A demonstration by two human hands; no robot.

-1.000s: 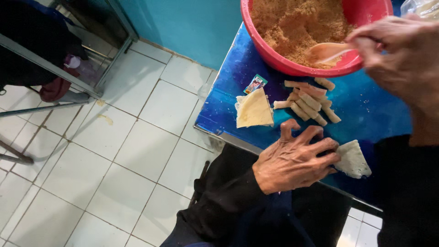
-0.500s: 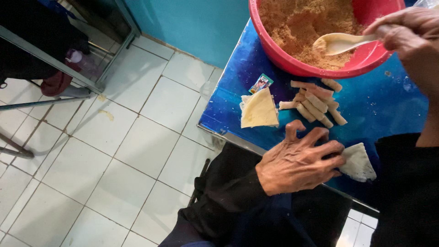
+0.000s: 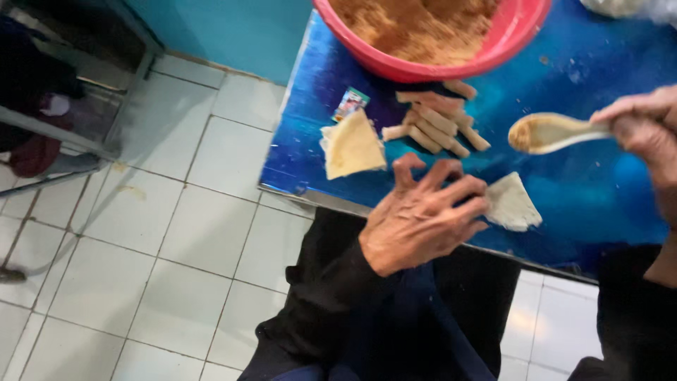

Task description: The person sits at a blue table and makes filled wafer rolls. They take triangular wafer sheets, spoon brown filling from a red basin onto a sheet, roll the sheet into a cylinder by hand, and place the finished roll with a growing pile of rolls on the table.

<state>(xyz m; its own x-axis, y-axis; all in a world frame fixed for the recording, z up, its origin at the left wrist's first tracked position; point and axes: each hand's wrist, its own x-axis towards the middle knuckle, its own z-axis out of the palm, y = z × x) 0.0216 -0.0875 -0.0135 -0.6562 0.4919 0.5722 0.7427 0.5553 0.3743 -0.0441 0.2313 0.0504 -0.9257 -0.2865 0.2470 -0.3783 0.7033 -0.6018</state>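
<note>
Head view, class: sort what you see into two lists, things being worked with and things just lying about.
In use:
right hand holding the spoon of brown filling
left hand touching the wrapper sheet
red bowl of filling
rolled sticks
folded wrapper
blue table

Lying about:
small packet
white floor tiles

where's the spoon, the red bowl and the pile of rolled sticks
spoon (image 3: 546, 132), head view, on its filled scoop
red bowl (image 3: 423, 67), head view, on its near outer wall
pile of rolled sticks (image 3: 434, 121), head view, on a middle stick
</note>
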